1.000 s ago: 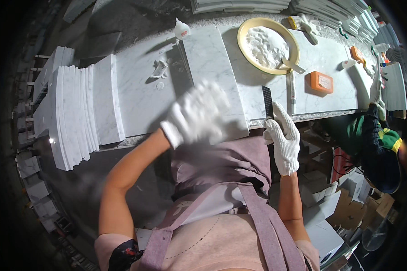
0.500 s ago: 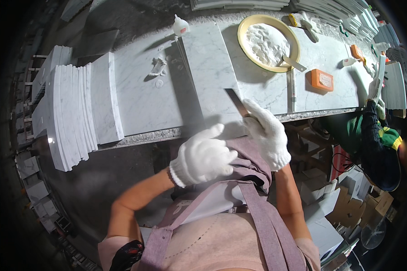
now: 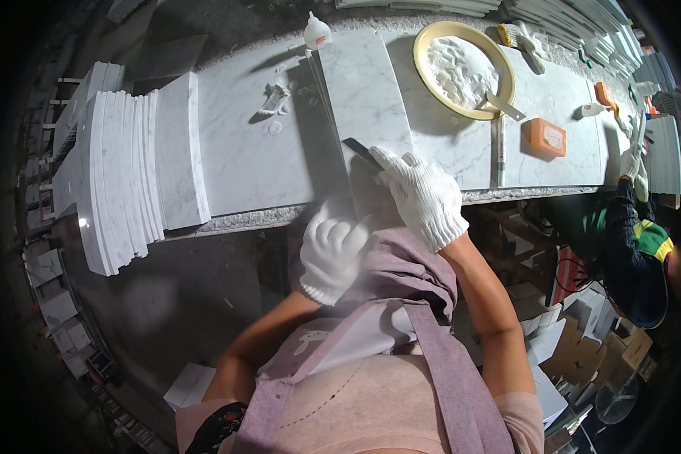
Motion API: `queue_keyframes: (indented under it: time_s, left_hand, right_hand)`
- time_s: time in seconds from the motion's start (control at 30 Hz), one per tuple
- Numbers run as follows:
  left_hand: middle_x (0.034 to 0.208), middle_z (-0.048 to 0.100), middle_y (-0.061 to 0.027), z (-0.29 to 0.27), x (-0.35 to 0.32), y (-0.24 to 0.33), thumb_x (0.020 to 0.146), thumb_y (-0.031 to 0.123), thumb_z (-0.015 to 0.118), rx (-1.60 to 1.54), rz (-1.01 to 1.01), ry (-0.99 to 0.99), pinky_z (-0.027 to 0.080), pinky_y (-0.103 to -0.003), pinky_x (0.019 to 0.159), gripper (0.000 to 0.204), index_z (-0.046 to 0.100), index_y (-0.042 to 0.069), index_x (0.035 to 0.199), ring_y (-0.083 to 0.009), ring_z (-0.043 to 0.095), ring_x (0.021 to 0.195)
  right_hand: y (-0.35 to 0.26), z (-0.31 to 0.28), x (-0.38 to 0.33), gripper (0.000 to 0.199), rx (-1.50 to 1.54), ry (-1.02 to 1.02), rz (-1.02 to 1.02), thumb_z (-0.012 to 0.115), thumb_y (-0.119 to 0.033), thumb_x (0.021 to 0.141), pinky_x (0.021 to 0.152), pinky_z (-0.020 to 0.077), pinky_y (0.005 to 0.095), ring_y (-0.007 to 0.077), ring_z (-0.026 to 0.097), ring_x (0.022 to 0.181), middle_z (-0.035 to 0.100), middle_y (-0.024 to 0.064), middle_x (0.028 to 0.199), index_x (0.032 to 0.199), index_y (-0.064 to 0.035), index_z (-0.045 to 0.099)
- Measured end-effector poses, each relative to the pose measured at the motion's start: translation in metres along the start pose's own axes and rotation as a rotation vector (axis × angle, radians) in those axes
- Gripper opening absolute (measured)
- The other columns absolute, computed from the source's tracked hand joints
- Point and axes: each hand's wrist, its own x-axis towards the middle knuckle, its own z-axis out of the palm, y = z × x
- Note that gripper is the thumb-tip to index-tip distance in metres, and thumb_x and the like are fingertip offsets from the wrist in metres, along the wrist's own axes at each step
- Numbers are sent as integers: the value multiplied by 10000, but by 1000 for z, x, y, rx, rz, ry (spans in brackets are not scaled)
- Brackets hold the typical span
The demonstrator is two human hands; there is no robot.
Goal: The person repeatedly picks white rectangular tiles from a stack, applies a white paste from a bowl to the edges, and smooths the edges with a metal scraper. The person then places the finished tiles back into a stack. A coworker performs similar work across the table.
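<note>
My right hand (image 3: 424, 193), in a white knit glove, is closed around a dark, flat, narrow metal blade (image 3: 362, 153). The blade points up and left over a long pale marble slab (image 3: 362, 91). My left hand (image 3: 331, 253), also gloved in white, is beside the slab's near left corner with its thumb raised. Motion smears its fingers, so I cannot tell whether they touch the slab. The slab lies on top of other marble on the bench, its near end reaching toward my apron. Part of the blade is hidden inside my right glove.
A yellow basin (image 3: 424, 72) of white material holds a putty knife (image 3: 505, 106). Nearby are an orange box (image 3: 547, 138), a white squeeze bottle (image 3: 317, 32) and a crumpled scrap (image 3: 275, 98). Stacked marble slabs (image 3: 121, 181) stand left. A co-worker's dark sleeve (image 3: 622, 216) shows at right.
My right hand has turned, tilting the blade further left and lower over the slab. My left hand has drawn back slightly left, its fingers less spread. The whole view has shifted a little.
</note>
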Motion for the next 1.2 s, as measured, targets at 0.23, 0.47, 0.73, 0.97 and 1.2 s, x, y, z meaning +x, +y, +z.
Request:
queue_keyframes:
  time_s: [0.23, 0.47, 0.73, 0.97, 1.2]
  left_hand:
    - [1001, 618, -68, 9, -2, -6, 842, 215, 766, 17, 3, 20, 517, -522, 1038, 399, 732, 140, 1233, -382, 649, 1138]
    - [1018, 631, -61, 11, -3, -3, 849, 223, 755, 30, -11, 45, 509, -511, 1051, 395, 752, 196, 1243, -381, 646, 1150]
    - [1014, 637, -51, 9, -1, -6, 827, 217, 779, 38, 12, 34, 520, -507, 1038, 422, 752, 206, 1248, -370, 646, 1140]
    - [1037, 651, -40, 9, 0, -8, 800, 179, 799, 21, 38, 45, 525, -511, 1037, 418, 761, 198, 1215, -359, 651, 1120]
    - [1013, 655, -41, 10, 1, -7, 787, 154, 793, 2, 37, 51, 531, -527, 1038, 411, 762, 191, 1195, -351, 657, 1086]
  right_hand:
    - [3, 5, 3, 373, -49, -26, -30, 589, -292, 1010, 706, 583, 459, 329, 740, 866, 699, 91, 1060, 1383, -310, 592]
    - [5, 5, 11, 392, -69, -70, -42, 573, -251, 1020, 684, 588, 451, 324, 743, 866, 697, 84, 1058, 1406, -318, 573]
    - [7, 14, 6, 393, -101, -52, -94, 544, -230, 1041, 665, 586, 432, 301, 743, 875, 702, 68, 1065, 1428, -289, 580]
    - [8, 13, -4, 412, -117, -62, -148, 571, -191, 1022, 641, 584, 425, 301, 738, 836, 703, 70, 1047, 1431, -236, 574]
    - [3, 5, -6, 398, -74, -106, -129, 571, -205, 1023, 639, 585, 425, 296, 736, 835, 696, 66, 1060, 1418, -259, 576]
